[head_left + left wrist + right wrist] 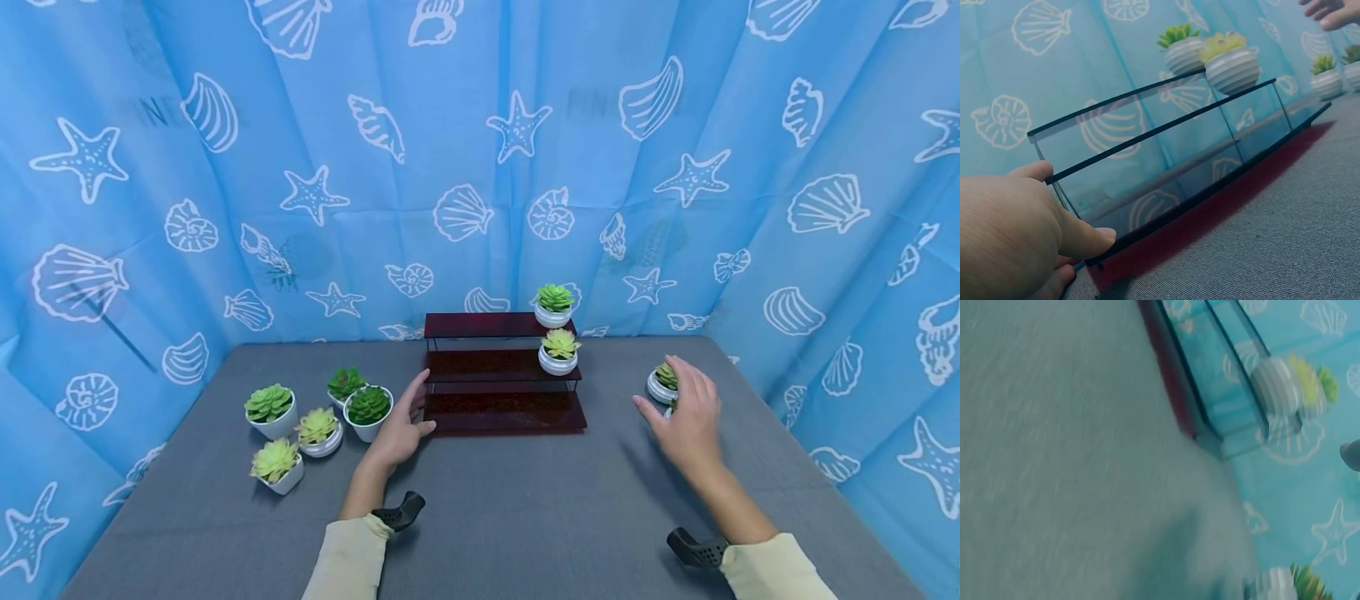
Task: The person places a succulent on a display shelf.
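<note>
A three-tier shelf stand (504, 367) with dark red translucent shelves stands at the table's back. At its left end, my left hand (400, 429) touches it; in the left wrist view the index finger reaches the middle shelf's edge and the thumb lies at the bottom shelf's front. One potted succulent (553, 306) sits at the right of the top shelf, another succulent (559, 352) on the middle shelf. My right hand (688, 414), thumb and fingers spread apart, hovers by a white-potted succulent (662, 384) at the right. Another pot there is mostly hidden behind the hand.
Several potted succulents stand in a group at the left, among them a light green one (272, 410) and a dark green one (368, 411). A grey cloth (525, 517) covers the table. A blue shell-print curtain (480, 150) hangs behind and at the sides.
</note>
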### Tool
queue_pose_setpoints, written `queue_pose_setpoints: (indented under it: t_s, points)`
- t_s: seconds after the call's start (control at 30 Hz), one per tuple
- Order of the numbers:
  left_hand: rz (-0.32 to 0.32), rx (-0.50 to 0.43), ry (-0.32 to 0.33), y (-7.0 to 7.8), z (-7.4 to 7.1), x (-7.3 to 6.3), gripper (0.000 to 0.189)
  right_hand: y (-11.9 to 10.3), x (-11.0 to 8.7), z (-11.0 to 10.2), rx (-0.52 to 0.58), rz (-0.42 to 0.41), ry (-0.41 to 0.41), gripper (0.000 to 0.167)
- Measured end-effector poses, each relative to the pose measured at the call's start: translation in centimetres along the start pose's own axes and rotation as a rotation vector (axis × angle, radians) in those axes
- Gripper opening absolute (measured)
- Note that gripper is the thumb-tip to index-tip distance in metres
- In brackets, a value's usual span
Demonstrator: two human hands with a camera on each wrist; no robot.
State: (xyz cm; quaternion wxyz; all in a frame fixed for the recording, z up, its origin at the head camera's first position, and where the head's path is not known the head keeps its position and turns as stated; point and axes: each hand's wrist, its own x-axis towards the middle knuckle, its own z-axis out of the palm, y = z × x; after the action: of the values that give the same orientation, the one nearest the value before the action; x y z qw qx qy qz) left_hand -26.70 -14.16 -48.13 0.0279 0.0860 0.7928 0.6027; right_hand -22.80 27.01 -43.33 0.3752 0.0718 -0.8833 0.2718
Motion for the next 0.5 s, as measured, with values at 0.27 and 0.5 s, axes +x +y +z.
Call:
queue_pose_setpoints:
  t_s: [0.27, 0.5]
  points:
    - [0.018, -0.004, -0.01, -0.1, -0.1, 0.1, 0.081, 2.6, -0.8, -0.8, 0.01, 0.058, 0.044, 0.073]
    - [0.021, -0.008, -0.017, -0.1, -0.1, 0.0, 0.082, 3.7, -1.7, -1.3, -0.002, 0.34, -0.107, 0.073]
